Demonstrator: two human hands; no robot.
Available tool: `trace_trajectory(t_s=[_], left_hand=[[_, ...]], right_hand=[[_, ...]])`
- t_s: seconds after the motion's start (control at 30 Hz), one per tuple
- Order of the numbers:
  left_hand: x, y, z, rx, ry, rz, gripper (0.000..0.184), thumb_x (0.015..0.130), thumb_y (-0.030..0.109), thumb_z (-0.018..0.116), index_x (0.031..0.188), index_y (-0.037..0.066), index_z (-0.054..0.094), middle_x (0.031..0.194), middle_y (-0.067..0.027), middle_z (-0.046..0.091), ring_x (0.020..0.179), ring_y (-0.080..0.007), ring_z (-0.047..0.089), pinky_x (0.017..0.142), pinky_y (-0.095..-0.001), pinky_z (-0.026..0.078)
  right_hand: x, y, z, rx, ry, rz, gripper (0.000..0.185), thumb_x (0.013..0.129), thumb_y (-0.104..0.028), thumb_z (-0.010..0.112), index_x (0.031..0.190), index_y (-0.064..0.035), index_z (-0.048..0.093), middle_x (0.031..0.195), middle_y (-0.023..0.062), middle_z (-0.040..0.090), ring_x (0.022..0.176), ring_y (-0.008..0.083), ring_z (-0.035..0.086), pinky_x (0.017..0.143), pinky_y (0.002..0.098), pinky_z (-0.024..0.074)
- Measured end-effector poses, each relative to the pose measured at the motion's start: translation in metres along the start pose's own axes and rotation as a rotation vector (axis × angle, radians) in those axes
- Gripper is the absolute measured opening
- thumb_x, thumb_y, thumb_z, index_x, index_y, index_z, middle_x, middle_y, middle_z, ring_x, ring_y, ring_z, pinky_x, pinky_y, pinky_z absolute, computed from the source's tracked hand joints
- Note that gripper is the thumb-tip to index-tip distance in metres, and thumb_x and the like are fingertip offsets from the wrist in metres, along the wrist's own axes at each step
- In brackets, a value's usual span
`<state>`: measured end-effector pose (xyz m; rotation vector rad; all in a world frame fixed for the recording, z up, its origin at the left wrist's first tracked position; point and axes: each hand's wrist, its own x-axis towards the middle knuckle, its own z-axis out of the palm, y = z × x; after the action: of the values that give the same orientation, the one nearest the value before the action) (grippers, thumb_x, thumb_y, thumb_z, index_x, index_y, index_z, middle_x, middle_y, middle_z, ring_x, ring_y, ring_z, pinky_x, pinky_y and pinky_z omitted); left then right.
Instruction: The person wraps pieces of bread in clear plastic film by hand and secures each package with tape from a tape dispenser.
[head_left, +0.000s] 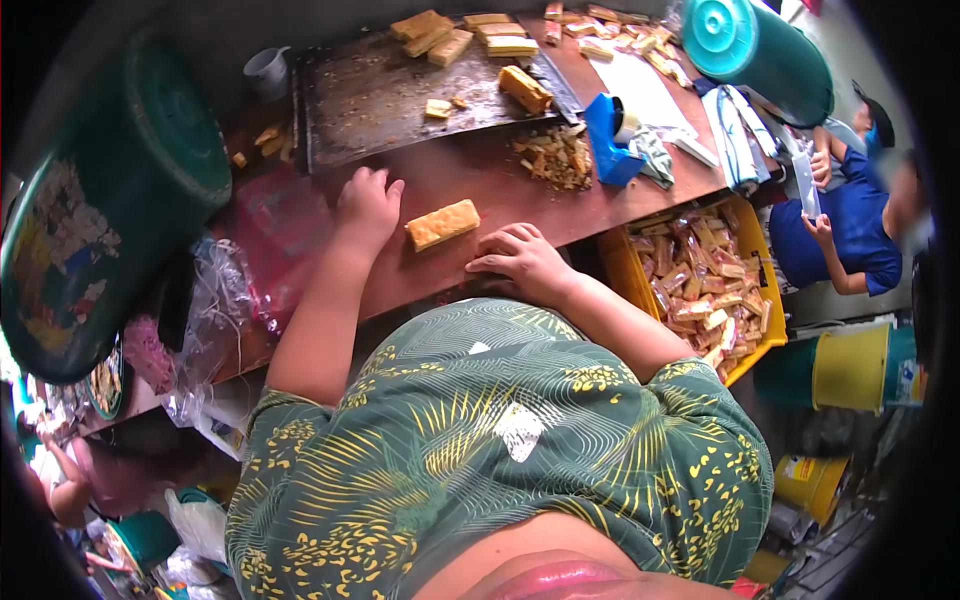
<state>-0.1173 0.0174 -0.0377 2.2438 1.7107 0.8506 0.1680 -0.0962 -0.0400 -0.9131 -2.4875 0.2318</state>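
A golden rectangular pastry bar [443, 225] lies on the reddish-brown table [520, 208], between my two hands. My left hand [370, 205] rests at the table left of the bar, its fingers loosely curled and apart, holding nothing. To the right of the bar, my right hand [515, 255] lies at the table's near edge with fingers spread and nothing in them. Neither hand touches the bar. Beside my left hand is a pink plastic sheet or bag [285, 235].
Behind are a dark tray [370, 105] with pastry pieces, a crumb pile [556, 158] and a blue tape dispenser [608, 140]. A yellow crate [762, 270] of wrapped bars stands at the right, a green bin [130, 190] at the left. A person [840, 225] is at far right.
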Motion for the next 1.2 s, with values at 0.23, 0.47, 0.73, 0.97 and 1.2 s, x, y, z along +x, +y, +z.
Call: trace_trajectory(t_s=[0.23,0.47,0.73,0.97,1.2], left_hand=[[0.020,0.033,-0.026,-0.306,-0.379,-0.062,0.022,0.094,0.017,0.071,0.108,0.001,0.065,0.108,-0.0109,0.070,0.102,-0.0227,0.069,0.090,-0.0377,0.055],[0.002,0.053,-0.060,-0.694,-0.499,0.110,0.046,0.096,-0.001,0.064,0.139,0.004,0.048,0.109,-0.0092,0.069,0.106,-0.0122,0.065,0.095,-0.0293,0.053],[-0.022,0.062,-0.056,-0.140,-0.205,0.349,0.065,0.087,0.022,0.078,0.146,0.017,0.051,0.097,-0.0038,0.070,0.093,-0.0267,0.065,0.090,-0.0434,0.047],[-0.008,0.051,-0.052,-0.180,-0.052,0.362,0.040,0.086,0.019,0.078,0.123,0.011,0.067,0.085,-0.0060,0.070,0.082,-0.0258,0.066,0.078,-0.0412,0.051],[-0.001,0.064,-0.065,-0.344,-0.235,0.209,0.015,0.089,0.013,0.075,0.096,0.003,0.067,0.080,-0.0094,0.068,0.071,-0.0194,0.066,0.067,-0.0332,0.052]], right_hand=[[0.017,-0.007,-0.023,0.143,0.006,0.013,0.008,0.087,-0.024,0.075,0.091,-0.0171,0.075,0.092,-0.0003,0.068,0.098,0.0237,0.064,0.092,0.0418,0.0478],[0.084,0.009,-0.064,-0.136,0.255,-0.008,0.013,0.077,-0.024,0.080,0.088,-0.0194,0.075,0.127,-0.0036,0.065,0.123,0.0250,0.055,0.109,0.0449,0.0374],[0.094,0.020,-0.046,0.048,0.122,-0.036,0.015,0.081,-0.019,0.080,0.093,-0.0141,0.072,0.113,0.0032,0.067,0.114,0.0274,0.061,0.103,0.0464,0.0442],[0.033,0.006,-0.027,-0.063,0.120,-0.170,0.043,0.076,-0.047,0.084,0.109,-0.0203,0.074,0.139,0.0058,0.057,0.129,0.0291,0.052,0.117,0.0545,0.0326],[0.016,0.014,-0.017,0.076,-0.124,-0.084,0.025,0.077,-0.019,0.082,0.101,-0.0189,0.077,0.107,0.0000,0.070,0.109,0.0239,0.061,0.103,0.0454,0.0436]])
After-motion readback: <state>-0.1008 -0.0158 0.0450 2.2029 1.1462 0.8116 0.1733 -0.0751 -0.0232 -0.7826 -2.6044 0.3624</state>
